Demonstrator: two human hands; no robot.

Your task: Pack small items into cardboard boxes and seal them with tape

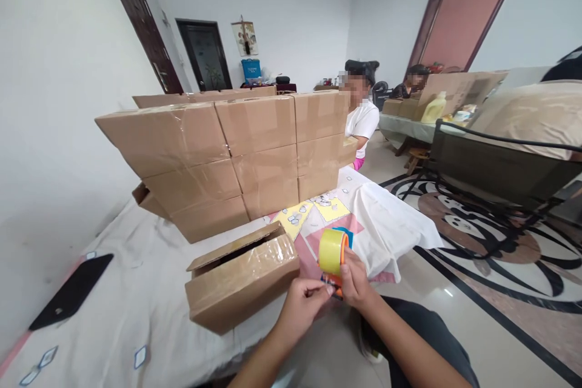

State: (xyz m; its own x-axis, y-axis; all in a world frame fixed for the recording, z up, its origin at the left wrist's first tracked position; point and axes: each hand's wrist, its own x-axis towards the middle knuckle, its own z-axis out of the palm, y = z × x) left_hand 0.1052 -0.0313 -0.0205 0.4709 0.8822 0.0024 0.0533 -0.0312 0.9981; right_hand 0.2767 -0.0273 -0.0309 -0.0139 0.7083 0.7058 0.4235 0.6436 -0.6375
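Observation:
My right hand (357,279) is wrapped round a tape dispenser (344,244) with blue and orange parts, loaded with a wide yellowish roll of packing tape (331,251). The fingertips of my left hand (300,306) pinch together at the dispenser's lower front end; whether they hold the tape's loose end is too small to make out. Left of both hands lies a cardboard box (243,279) on its long side. Clear tape shines across its right end, and a dark gap shows along its partly lifted top flap.
Behind the box rises a stack of taped cardboard boxes (254,157). A black tablet-like slab (73,291) lies on the bedsheet (159,297) at left. A person in a white shirt (364,121) is behind the stack; others sit around a table at right, near a dark-framed chair (491,163).

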